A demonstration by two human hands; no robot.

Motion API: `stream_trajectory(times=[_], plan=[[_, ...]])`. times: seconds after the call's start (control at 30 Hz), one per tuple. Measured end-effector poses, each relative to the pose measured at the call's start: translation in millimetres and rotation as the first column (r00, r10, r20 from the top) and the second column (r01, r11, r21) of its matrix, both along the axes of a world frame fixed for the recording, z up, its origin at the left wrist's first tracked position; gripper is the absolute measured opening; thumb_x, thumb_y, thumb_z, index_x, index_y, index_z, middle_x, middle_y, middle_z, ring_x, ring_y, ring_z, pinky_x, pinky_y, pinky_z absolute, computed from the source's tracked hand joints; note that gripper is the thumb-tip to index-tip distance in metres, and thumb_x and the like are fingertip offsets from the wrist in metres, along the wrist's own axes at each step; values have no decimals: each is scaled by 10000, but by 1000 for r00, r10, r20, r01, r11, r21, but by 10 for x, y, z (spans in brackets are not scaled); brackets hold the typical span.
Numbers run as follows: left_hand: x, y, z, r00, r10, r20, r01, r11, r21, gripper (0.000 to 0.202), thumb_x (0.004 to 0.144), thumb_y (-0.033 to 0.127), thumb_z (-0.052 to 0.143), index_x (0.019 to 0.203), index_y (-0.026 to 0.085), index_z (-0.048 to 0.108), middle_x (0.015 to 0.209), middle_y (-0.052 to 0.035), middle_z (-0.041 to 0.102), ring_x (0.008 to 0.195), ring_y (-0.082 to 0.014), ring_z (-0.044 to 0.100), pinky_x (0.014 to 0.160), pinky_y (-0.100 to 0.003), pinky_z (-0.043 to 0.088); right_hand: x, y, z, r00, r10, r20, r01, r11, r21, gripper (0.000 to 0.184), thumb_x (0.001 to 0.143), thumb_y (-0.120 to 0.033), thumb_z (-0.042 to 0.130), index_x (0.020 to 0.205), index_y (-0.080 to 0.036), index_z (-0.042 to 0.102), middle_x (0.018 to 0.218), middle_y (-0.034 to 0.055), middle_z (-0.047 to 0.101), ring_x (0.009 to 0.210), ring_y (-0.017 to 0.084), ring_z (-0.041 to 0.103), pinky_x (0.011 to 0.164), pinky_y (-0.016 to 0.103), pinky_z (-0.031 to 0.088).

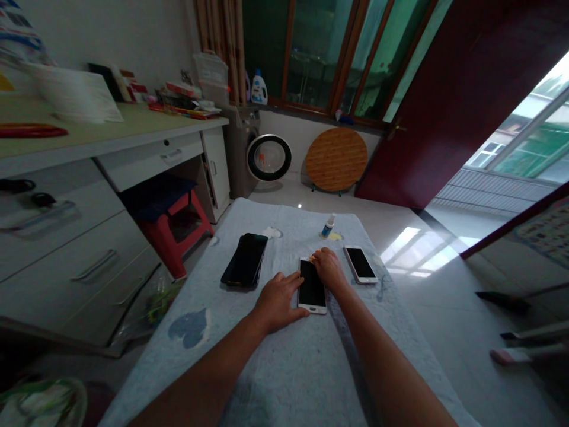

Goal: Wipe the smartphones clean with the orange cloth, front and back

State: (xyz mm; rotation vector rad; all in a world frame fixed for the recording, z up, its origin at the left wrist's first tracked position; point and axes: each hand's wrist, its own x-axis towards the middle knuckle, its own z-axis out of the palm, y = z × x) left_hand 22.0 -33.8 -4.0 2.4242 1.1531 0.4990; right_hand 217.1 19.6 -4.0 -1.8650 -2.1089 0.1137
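A white-framed phone (312, 286) lies face up in the middle of a table covered by a pale blue cloth (284, 356). My left hand (278, 299) rests flat on the cloth, its fingers touching the phone's left edge. My right hand (328, 268) sits at the phone's upper right corner with fingers curled and pinched on something small that I cannot make out. A second white phone (360, 264) lies just to the right. A stack of dark phones (245, 268) lies to the left.
A small bottle (328, 226) and a white wad (271, 232) stand near the far edge of the cloth. A desk with drawers (80, 237), a red stool (175, 228) and a washing machine (260, 154) are on the left. A round wooden board (336, 159) leans against the wall.
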Motion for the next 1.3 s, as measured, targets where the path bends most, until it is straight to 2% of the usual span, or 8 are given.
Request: stream_trajectory(times=[0.17,0.37,0.57,0.67,0.8,0.97,1.07,1.3], plan=[[-1,2,-4,1000,-5,12,6,1000,-11,731,662,479,752,1297,227,491,1417,-50,477,1066,-294,510,935,-424,439,-192,54,36,996,77,41,-77,997,8,213,912,-151,475,885,-151,686,908,78,595,899,174,521,820,255,364],[8,7,-53,997,34,63,-32,999,-39,837,646,477,764,1348,222,386,1317,-78,538,1097,-300,518,947,-432,425,-263,-1,93,981,188,35,-188,982,-23,244,936,-179,460,858,-168,691,896,60,587,873,159,513,808,242,355],[19,17,-123,980,48,195,-44,999,-24,1029,597,435,797,1423,243,216,1454,-123,364,1335,-307,359,1064,-480,341,-264,-247,110,954,297,-39,-299,954,-34,226,931,-178,484,882,-180,705,845,43,576,819,148,506,765,244,361],[16,17,-161,982,65,178,-63,998,-19,1072,594,438,798,1445,205,190,1485,-154,318,1380,-312,297,1089,-482,320,-256,-391,122,941,332,-68,-336,940,-56,209,911,-145,507,873,-175,710,840,43,579,824,147,509,768,247,363],[7,20,-165,995,48,83,-46,999,-24,949,646,442,758,1430,189,287,1514,-143,305,1368,-309,324,1089,-459,323,-243,-612,173,910,403,-96,-411,906,-101,171,875,-118,545,875,-175,705,875,45,580,834,149,509,759,253,367],[6,33,-148,999,-7,32,7,1000,14,726,703,478,705,1335,208,471,1458,-97,425,1250,-303,465,1033,-445,369,-227,-826,287,858,488,-157,-508,851,-133,175,850,-76,547,846,-179,688,863,31,572,837,141,511,725,239,366],[9,34,-133,1000,-6,27,5,1000,24,725,696,490,714,1322,199,490,1433,-86,462,1208,-296,489,1007,-423,391,-213,-828,308,861,474,-184,-501,852,-151,171,853,-79,542,849,-179,681,862,29,572,837,139,515,737,238,374],[10,24,-77,1000,0,19,0,1000,-15,813,646,493,765,1341,210,451,1397,-75,498,1166,-291,497,1005,-412,386,-138,-538,194,930,334,-153,-353,928,-123,188,879,-103,508,878,-172,682,836,27,563,796,129,519,736,231,379]])
